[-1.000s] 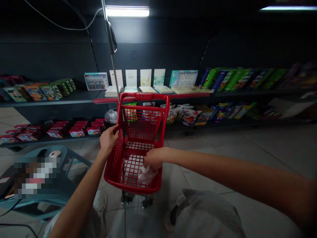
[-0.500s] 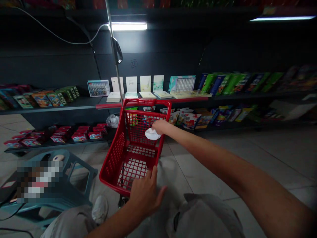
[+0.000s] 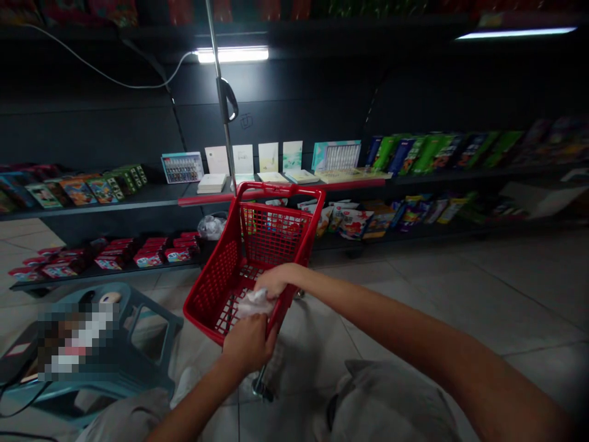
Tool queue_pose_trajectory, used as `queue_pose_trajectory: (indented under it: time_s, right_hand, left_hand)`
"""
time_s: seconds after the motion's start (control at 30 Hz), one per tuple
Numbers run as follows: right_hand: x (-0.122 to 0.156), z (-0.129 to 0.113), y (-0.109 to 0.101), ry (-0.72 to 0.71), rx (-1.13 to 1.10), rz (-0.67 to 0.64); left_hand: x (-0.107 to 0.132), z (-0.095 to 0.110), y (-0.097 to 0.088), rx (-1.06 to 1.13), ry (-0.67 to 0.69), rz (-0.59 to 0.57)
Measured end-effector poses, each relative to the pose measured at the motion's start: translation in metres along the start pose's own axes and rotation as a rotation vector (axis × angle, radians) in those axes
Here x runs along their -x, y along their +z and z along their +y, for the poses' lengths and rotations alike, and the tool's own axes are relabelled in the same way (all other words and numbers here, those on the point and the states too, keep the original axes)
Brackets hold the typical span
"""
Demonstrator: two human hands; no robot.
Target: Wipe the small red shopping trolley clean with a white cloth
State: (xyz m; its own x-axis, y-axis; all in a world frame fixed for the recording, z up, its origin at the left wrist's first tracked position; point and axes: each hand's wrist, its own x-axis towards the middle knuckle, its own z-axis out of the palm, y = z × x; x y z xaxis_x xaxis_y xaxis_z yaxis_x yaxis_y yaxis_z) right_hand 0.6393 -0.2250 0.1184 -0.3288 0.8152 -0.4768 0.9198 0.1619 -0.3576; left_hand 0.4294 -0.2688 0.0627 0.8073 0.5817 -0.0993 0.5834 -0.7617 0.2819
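A small red mesh shopping cart (image 3: pixel 257 258) stands on castors in front of me, tilted a little. My right hand (image 3: pixel 273 281) is closed on a crumpled white cloth (image 3: pixel 253 304) above the cart's near side. Just below, my left hand (image 3: pixel 247 344) curls over the near rim and touches the cloth's lower edge. The cart's near wall is partly hidden behind both hands.
Dark shelves (image 3: pixel 105 199) with boxed goods, books and packets run behind the cart. A teal plastic stool (image 3: pixel 156 322) with a pixelated object stands at lower left. A metal pole (image 3: pixel 223 104) rises behind the cart. The floor is pale tile.
The cloth has moved from the cart's far side down to its near rim, carried by my right hand. My left hand has closed in beside it, and the cart has tilted.
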Motion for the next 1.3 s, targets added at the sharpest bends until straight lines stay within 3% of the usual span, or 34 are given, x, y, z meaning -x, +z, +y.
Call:
queue_pose_trajectory:
  time_s: [0.1, 0.17, 0.27, 0.33, 0.4, 0.47, 0.6, 0.67, 0.73, 0.8, 0.9, 1.0, 1.07, 1.17, 1.23, 1.3]
  right_hand:
    - [0.030, 0.034, -0.016, 0.091, 0.073, 0.256]
    - [0.047, 0.062, -0.015, 0.193, 0.124, 0.632]
    - [0.053, 0.099, 0.006, 0.416, 0.062, 1.271]
    - [0.042, 0.118, 0.028, 0.542, -0.072, 1.509]
    - [0.026, 0.131, 0.050, 0.602, -0.208, 1.626]
    - [0.010, 0.139, 0.070, 0.642, -0.334, 1.602]
    - [-0.014, 0.131, 0.103, 0.673, -0.578, 1.287]
    - [-0.023, 0.108, 0.116, 0.628, -0.627, 1.179]
    - [-0.031, 0.073, 0.128, 0.570, -0.639, 1.169]
    - [-0.036, 0.031, 0.140, 0.442, -0.699, 1.190]
    - [-0.040, -0.023, 0.159, 0.211, -0.805, 1.089]
    - [-0.038, -0.044, 0.167, 0.085, -0.671, 0.941]
    - [-0.033, -0.033, 0.161, 0.056, -0.476, 0.837]
    - [-0.018, 0.011, 0.140, 0.090, -0.190, 0.784]
    - [-0.006, 0.050, 0.124, 0.187, -0.082, 0.867]
    - [0.005, 0.089, 0.109, 0.350, -0.083, 1.030]
  left_hand:
    - [-0.007, -0.021, -0.011, -0.016, 0.081, -0.023]
    - [-0.012, -0.033, -0.019, -0.053, 0.126, -0.026]
    - [-0.018, -0.045, -0.029, -0.111, 0.153, -0.023]
    - [-0.022, -0.048, -0.033, -0.131, 0.141, -0.005]
    - [-0.025, -0.048, -0.033, -0.137, 0.110, 0.019]
    - [-0.029, -0.044, -0.031, -0.125, 0.080, 0.036]
    - [-0.040, -0.035, -0.023, -0.101, 0.006, 0.066]
    - [-0.045, -0.033, -0.021, -0.104, 0.002, 0.076]
    - [-0.049, -0.035, -0.021, -0.100, 0.027, 0.073]
    - [-0.051, -0.040, -0.022, -0.087, 0.053, 0.067]
    - [-0.052, -0.050, -0.023, -0.074, 0.071, 0.073]
    - [-0.053, -0.057, -0.023, -0.068, 0.085, 0.080]
    - [-0.053, -0.061, -0.023, -0.063, 0.096, 0.085]
    - [-0.053, -0.066, -0.023, -0.062, 0.113, 0.095]
    - [-0.052, -0.070, -0.023, -0.062, 0.126, 0.103]
    - [-0.051, -0.073, -0.022, -0.057, 0.146, 0.113]
